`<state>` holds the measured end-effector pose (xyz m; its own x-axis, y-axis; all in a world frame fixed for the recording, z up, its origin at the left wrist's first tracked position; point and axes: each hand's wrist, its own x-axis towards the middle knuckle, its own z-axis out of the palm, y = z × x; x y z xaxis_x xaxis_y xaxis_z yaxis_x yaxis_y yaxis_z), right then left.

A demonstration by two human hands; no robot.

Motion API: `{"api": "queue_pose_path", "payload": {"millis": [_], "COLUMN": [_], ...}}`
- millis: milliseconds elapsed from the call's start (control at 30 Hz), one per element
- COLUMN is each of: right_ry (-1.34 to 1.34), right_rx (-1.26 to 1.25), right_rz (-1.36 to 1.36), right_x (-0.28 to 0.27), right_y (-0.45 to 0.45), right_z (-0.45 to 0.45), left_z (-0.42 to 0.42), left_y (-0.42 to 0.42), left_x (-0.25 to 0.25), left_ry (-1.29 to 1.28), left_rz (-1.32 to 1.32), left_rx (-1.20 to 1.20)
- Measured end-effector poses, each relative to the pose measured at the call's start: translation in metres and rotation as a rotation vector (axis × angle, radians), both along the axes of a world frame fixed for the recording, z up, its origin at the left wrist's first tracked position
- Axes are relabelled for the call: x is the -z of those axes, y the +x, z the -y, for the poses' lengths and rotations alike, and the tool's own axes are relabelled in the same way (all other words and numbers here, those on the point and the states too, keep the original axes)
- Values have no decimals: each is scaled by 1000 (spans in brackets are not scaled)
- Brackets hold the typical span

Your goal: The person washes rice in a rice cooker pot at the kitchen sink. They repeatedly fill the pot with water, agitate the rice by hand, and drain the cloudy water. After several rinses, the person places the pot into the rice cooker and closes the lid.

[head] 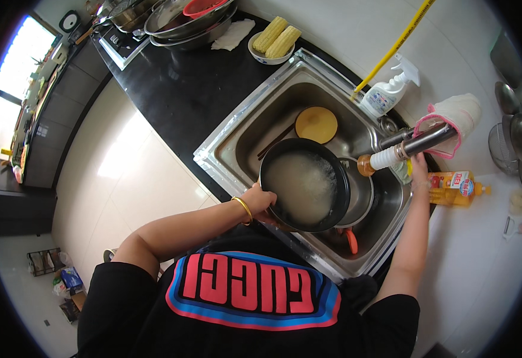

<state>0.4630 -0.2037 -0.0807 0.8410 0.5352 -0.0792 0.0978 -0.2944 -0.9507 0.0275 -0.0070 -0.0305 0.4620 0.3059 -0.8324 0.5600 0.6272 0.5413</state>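
My left hand (pixel 262 202) grips the left rim of a dark round pot (pixel 303 184) with cloudy water in it, held over the stainless steel sink (pixel 247 134). My right hand (pixel 417 168) reaches behind the faucet (pixel 388 156), close to a green cloth (pixel 400 172); its fingers are partly hidden, so its hold cannot be made out. Under the pot's right side, a metal basin (pixel 361 197) is partly covered. A yellow bowl (pixel 317 125) and brown chopsticks (pixel 277 142) lie in the sink. Something orange-handled (pixel 352 241) rests near the sink's front corner.
Behind the sink stand a spray bottle (pixel 384 96) and a yellow pole (pixel 393 49). An orange dish soap bottle (pixel 455 189) is by the right wall. A white cloth (pixel 462 116) hangs over the faucet. A bowl of corn cobs (pixel 272 58) and stacked metal basins (pixel 189 38) occupy the black counter.
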Motion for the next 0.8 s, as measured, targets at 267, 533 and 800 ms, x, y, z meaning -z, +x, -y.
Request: {"api": "queue_pose_path", "payload": {"millis": [267, 533, 800], "right_ry": [-151, 102, 36], "right_rx": [-244, -178, -245], "right_rz": [-1034, -594, -161], "right_x": [-24, -30, -80], "right_y": [-230, -296, -345], "right_z": [10, -11, -75], "left_z": [12, -4, -62], "left_y": [-6, -50, -103], "left_x": [-10, -12, -47], "left_ry": [-20, 510, 219], "left_rz": [-14, 123, 277], "left_rx": [-49, 104, -95]}}
